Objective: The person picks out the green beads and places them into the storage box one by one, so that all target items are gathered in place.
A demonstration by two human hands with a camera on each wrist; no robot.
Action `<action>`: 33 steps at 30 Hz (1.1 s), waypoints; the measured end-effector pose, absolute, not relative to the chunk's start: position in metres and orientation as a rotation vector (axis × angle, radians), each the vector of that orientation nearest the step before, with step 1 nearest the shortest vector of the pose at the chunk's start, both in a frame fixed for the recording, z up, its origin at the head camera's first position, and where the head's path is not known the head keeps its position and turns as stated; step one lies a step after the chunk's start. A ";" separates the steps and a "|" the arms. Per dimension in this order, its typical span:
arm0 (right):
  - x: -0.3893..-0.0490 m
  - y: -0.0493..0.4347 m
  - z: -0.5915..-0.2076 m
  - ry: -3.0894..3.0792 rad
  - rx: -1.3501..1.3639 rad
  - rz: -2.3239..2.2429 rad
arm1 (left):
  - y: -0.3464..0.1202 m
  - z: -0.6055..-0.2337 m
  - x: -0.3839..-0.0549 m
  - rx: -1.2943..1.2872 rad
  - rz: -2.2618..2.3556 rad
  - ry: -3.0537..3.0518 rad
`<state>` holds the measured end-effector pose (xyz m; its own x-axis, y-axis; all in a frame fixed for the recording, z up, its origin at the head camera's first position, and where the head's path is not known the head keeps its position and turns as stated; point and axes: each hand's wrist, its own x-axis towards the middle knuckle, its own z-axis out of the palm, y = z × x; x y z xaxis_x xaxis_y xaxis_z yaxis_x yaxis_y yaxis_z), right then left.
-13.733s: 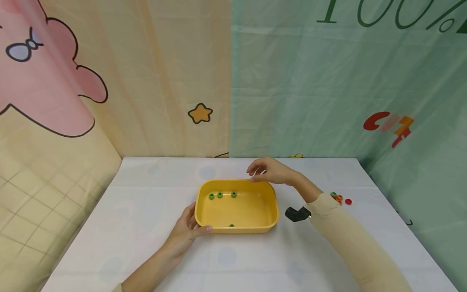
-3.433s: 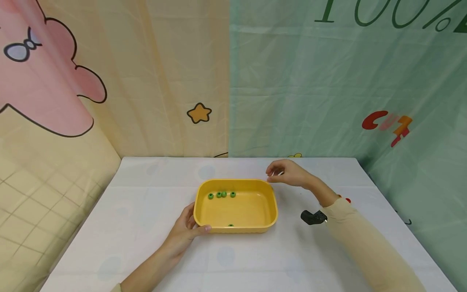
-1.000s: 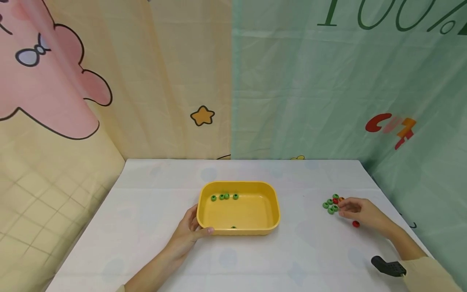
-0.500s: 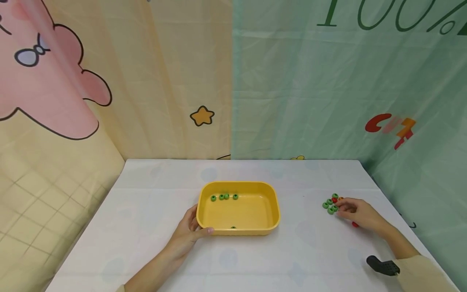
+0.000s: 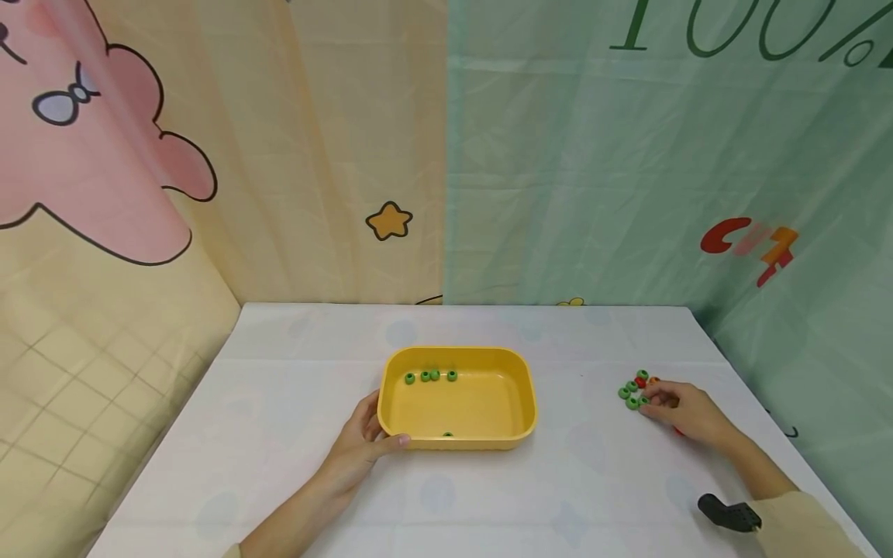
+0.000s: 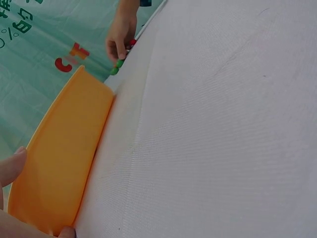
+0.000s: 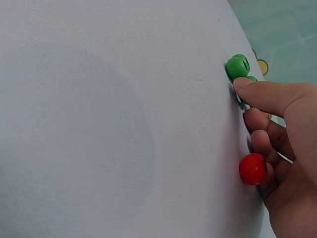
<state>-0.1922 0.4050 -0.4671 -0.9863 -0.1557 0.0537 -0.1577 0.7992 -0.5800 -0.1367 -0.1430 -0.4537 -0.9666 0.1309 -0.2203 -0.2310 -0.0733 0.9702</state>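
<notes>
My left hand (image 5: pixel 357 442) grips the near left corner of a yellow tray (image 5: pixel 481 443), thumb over the rim. Inside the tray, several green beads (image 5: pixel 452 376) lie along the back, and one green bead (image 5: pixel 447 435) shows at the front wall. At the right of the table, my right hand (image 5: pixel 687 411) reaches into a small pile of beads. Its thumb and forefinger close round a green bead (image 5: pixel 643 401). Around it lie more green beads (image 5: pixel 624 393), a red bead (image 5: pixel 640 382) and an orange bead (image 5: pixel 653 380). Another red bead (image 7: pixel 253 169) sits by the curled fingers.
A white cloth with pale spots covers the table (image 5: pixel 488 504). Printed curtains (image 5: pixel 558 155) stand behind it and at both sides. A black device (image 5: pixel 729 513) is on the right wrist.
One more green bead lies in the tray's back row. My right hand has gone from the tray's back right corner to the pile, where its fingers have shifted slightly left onto a green bead.
</notes>
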 end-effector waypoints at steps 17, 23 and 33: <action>-0.194 0.402 -0.446 -3.020 0.328 0.976 | -0.143 -0.453 -0.137 -0.118 2.138 1.936; -0.201 0.397 -0.438 -3.043 0.366 0.984 | -0.143 -0.454 -0.137 -0.103 2.146 1.926; -0.214 0.386 -0.426 -3.043 0.421 1.057 | -0.143 -0.453 -0.136 -0.107 2.142 1.933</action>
<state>-0.2137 0.3862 -0.4261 -0.9607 -0.2772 -0.0162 -0.2075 0.7554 -0.6215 -0.1364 -0.1431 -0.4535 -0.9652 0.1378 -0.2224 -0.2353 -0.0858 0.9681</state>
